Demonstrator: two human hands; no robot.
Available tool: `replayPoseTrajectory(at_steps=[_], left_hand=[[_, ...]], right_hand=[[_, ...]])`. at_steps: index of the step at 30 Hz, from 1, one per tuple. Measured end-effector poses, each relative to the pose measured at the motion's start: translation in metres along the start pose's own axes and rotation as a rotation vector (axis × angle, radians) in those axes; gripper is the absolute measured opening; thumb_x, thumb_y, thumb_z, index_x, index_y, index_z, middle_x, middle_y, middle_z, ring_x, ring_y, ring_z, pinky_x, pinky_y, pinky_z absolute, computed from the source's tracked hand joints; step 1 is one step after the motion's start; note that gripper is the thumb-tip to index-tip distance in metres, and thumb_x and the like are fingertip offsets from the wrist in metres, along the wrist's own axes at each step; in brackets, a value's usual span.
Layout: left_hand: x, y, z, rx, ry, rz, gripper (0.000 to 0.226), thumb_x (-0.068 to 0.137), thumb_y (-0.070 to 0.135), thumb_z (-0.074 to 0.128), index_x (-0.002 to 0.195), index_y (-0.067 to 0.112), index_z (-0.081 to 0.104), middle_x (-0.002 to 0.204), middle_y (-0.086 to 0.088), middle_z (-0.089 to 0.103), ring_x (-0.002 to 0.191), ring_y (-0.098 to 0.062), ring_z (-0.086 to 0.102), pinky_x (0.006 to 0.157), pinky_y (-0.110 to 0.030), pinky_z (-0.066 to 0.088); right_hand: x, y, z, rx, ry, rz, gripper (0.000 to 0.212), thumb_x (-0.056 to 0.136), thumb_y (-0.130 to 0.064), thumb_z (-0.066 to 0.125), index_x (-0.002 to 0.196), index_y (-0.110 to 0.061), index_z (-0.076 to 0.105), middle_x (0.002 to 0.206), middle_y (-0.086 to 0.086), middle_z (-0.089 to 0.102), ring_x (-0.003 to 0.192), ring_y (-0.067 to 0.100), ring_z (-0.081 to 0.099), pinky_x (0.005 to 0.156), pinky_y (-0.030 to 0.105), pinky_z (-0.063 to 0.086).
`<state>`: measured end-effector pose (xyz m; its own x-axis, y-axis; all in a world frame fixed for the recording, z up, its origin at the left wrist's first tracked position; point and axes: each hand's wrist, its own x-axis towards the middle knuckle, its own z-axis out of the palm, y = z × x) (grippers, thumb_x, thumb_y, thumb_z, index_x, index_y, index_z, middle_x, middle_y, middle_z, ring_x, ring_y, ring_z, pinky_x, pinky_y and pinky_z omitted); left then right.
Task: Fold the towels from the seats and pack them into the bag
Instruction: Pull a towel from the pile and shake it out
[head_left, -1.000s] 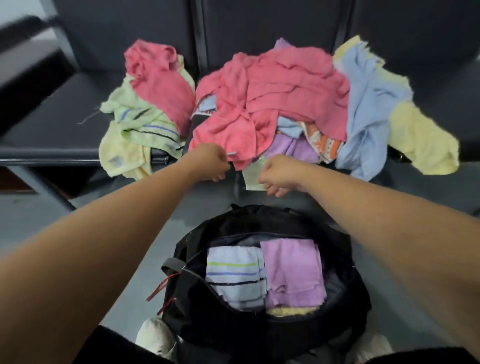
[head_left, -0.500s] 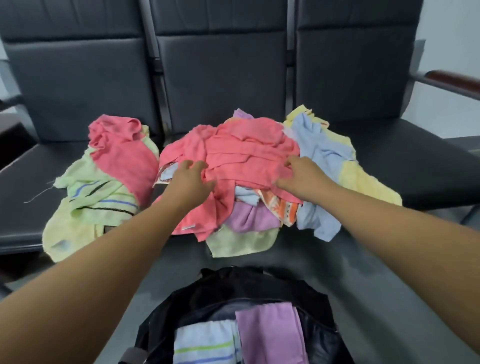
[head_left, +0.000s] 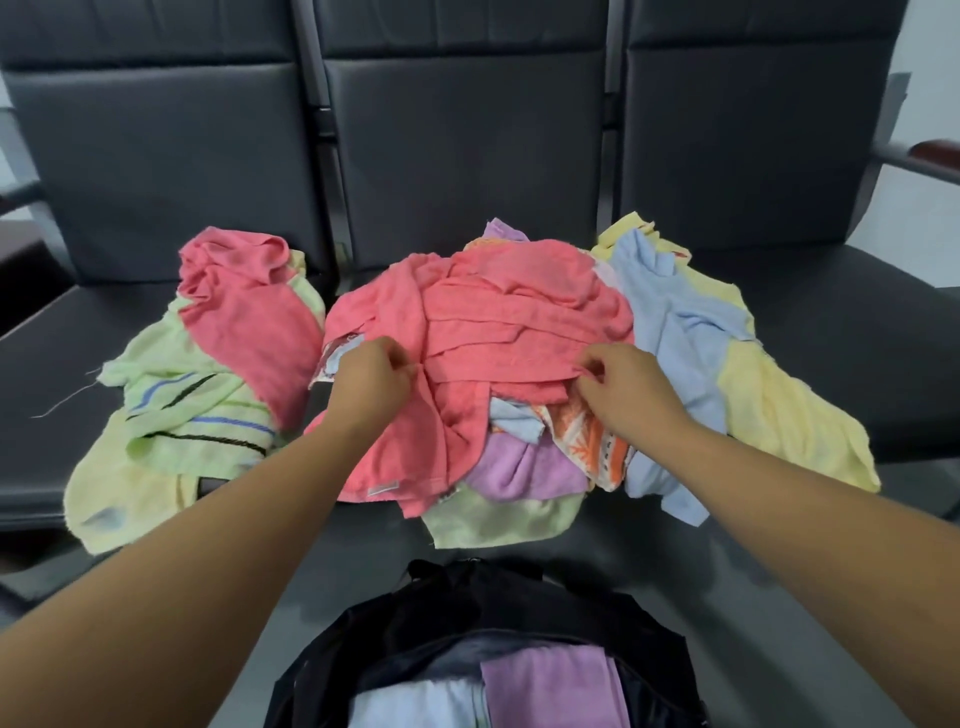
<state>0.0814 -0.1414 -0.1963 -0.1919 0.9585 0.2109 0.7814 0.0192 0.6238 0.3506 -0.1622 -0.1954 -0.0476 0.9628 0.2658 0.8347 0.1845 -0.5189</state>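
Both arms reach forward over the black bag (head_left: 467, 608) to the heap of loose towels on the middle of a row of black padded seats (head_left: 467, 156). The left hand (head_left: 371, 382) has its fingers curled, thumb and fingertips pinching a fold of the large pink towel (head_left: 509, 317) that tops the heap. The right hand (head_left: 623, 387) is curled the same way and pinches the towel's edge on the other side, so the pink towel lies between the two hands, draped over the pile.

Under and around it lie a purple towel (head_left: 524, 467), an orange-patterned towel (head_left: 587, 441), a light green towel (head_left: 498, 514) hanging toward the seat's front edge, a light blue towel (head_left: 670, 332) and a yellow towel (head_left: 789, 426) spread onto the right seat.

A second, smaller heap sits on the left seat: another pink towel (head_left: 249, 312) on top of a green striped towel (head_left: 197, 410) and a pale yellow towel (head_left: 119, 493).

The bag stands open at the near edge of the view, in front of the middle seat. Inside it, side by side, lie a folded purple towel (head_left: 545, 691) and a folded pale blue towel (head_left: 415, 704) (only their upper parts show; the frame cuts off the rest).
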Motion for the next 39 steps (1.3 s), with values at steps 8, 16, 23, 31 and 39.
replayPoseTrajectory(at_steps=[8,16,23,31,39], left_hand=[[-0.017,0.069,-0.102,-0.563,0.098,0.029,0.023,0.084,0.002,0.047,0.085,0.024,0.055,0.070,0.005,0.054,0.057,-0.013,0.048,0.052,-0.026,0.035],[-0.079,0.124,-0.199,-0.956,-0.247,0.206,0.021,0.084,-0.006,0.048,0.088,0.014,0.053,0.059,0.003,0.051,0.048,-0.011,0.045,0.047,-0.024,0.036],[-0.120,0.112,-0.251,-1.007,-0.483,0.319,0.031,0.080,0.003,0.060,0.109,0.012,0.051,0.075,-0.003,0.046,0.057,-0.011,0.047,0.053,-0.021,0.044],[-0.148,0.108,-0.280,-0.963,-0.432,0.330,0.018,0.096,-0.005,0.053,0.104,0.010,0.057,0.075,-0.006,0.047,0.054,-0.009,0.052,0.053,-0.020,0.051],[-0.159,0.136,-0.306,-0.843,-0.368,0.476,0.012,0.089,0.007,0.067,0.096,0.013,0.061,0.075,0.001,0.054,0.062,-0.009,0.048,0.059,-0.020,0.044]], right_hand=[[-0.017,-0.059,-0.043,0.108,-0.121,0.138,0.048,0.097,-0.027,0.062,0.141,-0.010,0.052,0.141,0.014,0.054,0.128,0.031,0.052,0.100,0.033,0.041],[-0.061,-0.188,-0.106,0.615,-0.164,-0.199,0.089,0.084,-0.023,0.082,0.155,-0.038,0.030,0.137,-0.003,0.054,0.124,0.003,0.051,0.098,0.021,0.039],[-0.101,-0.226,-0.124,0.855,-0.476,-0.180,0.035,0.097,-0.034,0.066,0.120,-0.008,0.069,0.103,0.004,0.074,0.100,0.021,0.069,0.105,0.052,0.047],[-0.121,-0.256,-0.134,0.911,-0.447,-0.124,0.012,0.096,-0.004,0.062,0.106,0.000,0.067,0.072,0.004,0.062,0.051,0.013,0.036,0.047,0.024,0.026],[-0.134,-0.282,-0.151,0.839,-0.476,-0.261,0.007,0.092,-0.010,0.071,0.086,-0.009,0.067,0.066,0.005,0.058,0.054,0.016,0.048,0.053,0.028,0.039]])
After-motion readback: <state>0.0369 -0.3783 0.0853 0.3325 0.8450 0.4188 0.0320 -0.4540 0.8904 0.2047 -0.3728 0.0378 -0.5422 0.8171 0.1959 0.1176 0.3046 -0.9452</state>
